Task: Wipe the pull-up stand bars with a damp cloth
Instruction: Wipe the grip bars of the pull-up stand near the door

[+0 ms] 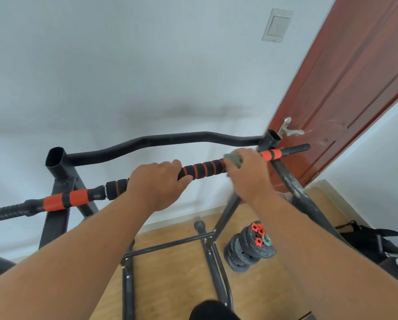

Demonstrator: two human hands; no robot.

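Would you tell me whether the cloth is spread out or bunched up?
Bunched: the cloth is a small wad in the right hand against the padded bar.

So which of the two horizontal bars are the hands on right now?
The nearer straight bar with black-and-orange foam padding: left hand grips it, right hand holds the green cloth against it. The bent plain black bar behind is untouched.

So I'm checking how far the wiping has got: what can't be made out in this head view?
- Cloth: mostly hidden under the right hand; dampness unreadable.
- Padded bar: the stretches under both hands are covered, the left hand gripping it; its left end is cut off by the frame edge.
- Right hand: motion-blurred, finger positions unclear.
- Stand's feet: hidden behind the forearms.
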